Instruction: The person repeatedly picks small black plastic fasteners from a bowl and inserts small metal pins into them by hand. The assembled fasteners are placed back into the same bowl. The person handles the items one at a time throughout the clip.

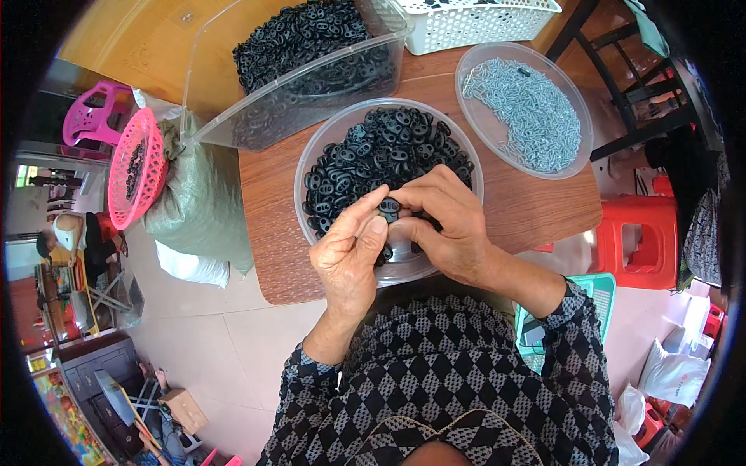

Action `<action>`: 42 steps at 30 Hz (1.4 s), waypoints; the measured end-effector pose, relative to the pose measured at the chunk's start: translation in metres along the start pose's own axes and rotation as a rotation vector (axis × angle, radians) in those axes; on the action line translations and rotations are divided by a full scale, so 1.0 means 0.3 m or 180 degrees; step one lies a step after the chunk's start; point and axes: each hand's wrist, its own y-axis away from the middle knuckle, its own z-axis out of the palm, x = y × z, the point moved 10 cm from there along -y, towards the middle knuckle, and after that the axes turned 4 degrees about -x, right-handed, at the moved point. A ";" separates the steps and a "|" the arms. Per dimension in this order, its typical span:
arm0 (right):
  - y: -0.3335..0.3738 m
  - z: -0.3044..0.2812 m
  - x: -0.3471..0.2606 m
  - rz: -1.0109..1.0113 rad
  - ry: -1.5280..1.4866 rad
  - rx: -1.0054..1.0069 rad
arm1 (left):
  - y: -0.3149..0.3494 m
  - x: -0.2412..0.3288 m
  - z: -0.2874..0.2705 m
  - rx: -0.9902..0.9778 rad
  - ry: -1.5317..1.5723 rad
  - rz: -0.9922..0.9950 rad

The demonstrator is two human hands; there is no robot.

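Just above the near side of a round clear bowl (404, 271), my two hands meet at the fingertips. Between them is a small black oval cord lock (388, 208) with two holes. My left hand (347, 255) pinches it between thumb and fingers. From the other side, my right hand (451, 225) grips it with thumb and forefinger, its other fingers curled. Many similar black two-holed pieces (381, 151) heap up in the bowl; a few show below my fingers. Part of the held piece is hidden by my fingertips.
On the wooden table (536, 203) are a clear tub (291, 116) of black pieces, a shallow dish (468, 97) of small silvery springs and a white basket (482, 29). A pink basket (159, 167) tops a sack (198, 210) at left. A red stool (637, 245) stands right.
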 end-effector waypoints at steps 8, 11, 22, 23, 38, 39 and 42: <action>0.003 -0.001 -0.008 -0.0024 0.0017 0.0006 | -0.011 0.042 -0.002 -0.0003 -0.0737 0.0241; 0.010 0.003 -0.003 -0.0004 0.0049 0.0013 | -0.014 0.060 0.010 -0.0076 -0.0898 0.0373; 0.008 -0.005 -0.027 -0.0194 0.0160 0.0067 | -0.010 0.055 0.011 -0.0042 -0.0754 0.0506; 0.009 -0.007 -0.035 -0.0291 0.0223 0.0092 | -0.010 0.053 0.014 -0.0054 -0.0777 0.0520; 0.015 -0.020 -0.067 -0.0641 0.0142 0.0351 | 0.001 0.067 0.006 0.0043 -0.0832 0.0539; 0.014 -0.021 -0.072 -0.0660 0.0136 0.0373 | 0.002 0.076 0.007 0.0056 -0.0956 0.0552; 0.007 -0.028 -0.091 -0.0747 0.0161 0.0406 | 0.010 0.099 0.019 0.0069 -0.0887 0.0978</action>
